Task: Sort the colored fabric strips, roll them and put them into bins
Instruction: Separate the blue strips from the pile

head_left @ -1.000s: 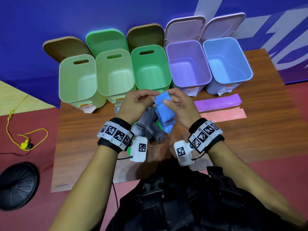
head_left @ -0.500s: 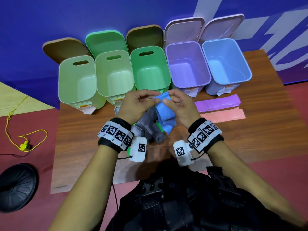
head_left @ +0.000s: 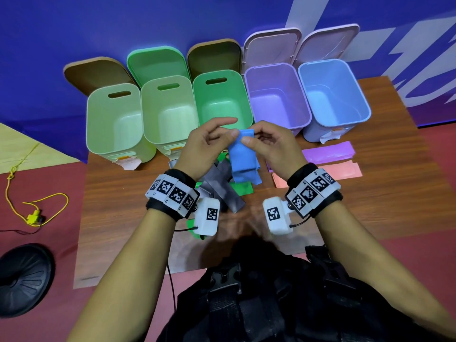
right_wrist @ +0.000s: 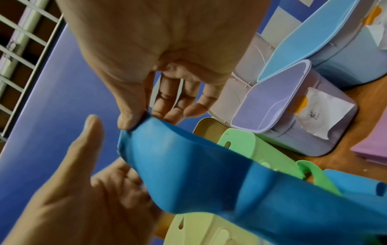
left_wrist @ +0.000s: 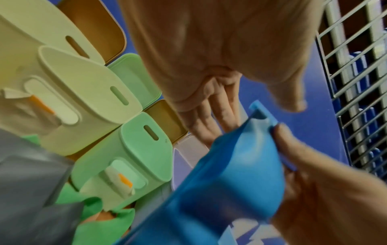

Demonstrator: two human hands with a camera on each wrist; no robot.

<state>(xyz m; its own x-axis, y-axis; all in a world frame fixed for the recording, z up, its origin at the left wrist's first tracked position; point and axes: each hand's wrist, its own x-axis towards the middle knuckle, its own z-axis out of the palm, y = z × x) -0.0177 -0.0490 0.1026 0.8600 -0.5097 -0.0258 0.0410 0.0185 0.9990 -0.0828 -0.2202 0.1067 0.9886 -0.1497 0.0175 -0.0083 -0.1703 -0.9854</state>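
Note:
My right hand [head_left: 249, 140] pinches the folded top end of a blue strip [head_left: 243, 160] between thumb and fingers, in front of the green bin [head_left: 222, 77]. The strip hangs down onto the pile. My left hand [head_left: 230, 127] has its fingers [left_wrist: 217, 116] behind that end, while its thumb [right_wrist: 92, 131] stands off the fabric. Under the hands lie a grey strip [head_left: 223, 191] and a green strip [head_left: 244, 189]. A purple strip [head_left: 329, 153] and a salmon strip [head_left: 339, 172] lie flat to the right.
Several open bins line the table's back: pale green [head_left: 90, 124], yellow-green [head_left: 145, 112], green, purple [head_left: 306, 102] and blue [head_left: 365, 99], lids against the blue wall. A yellow cord [head_left: 37, 213] and black disc [head_left: 22, 280] lie on the floor at left.
The blue strip's top end has been turned over into a small fold. My left thumb has come off the fabric. Both hands stay above the pile.

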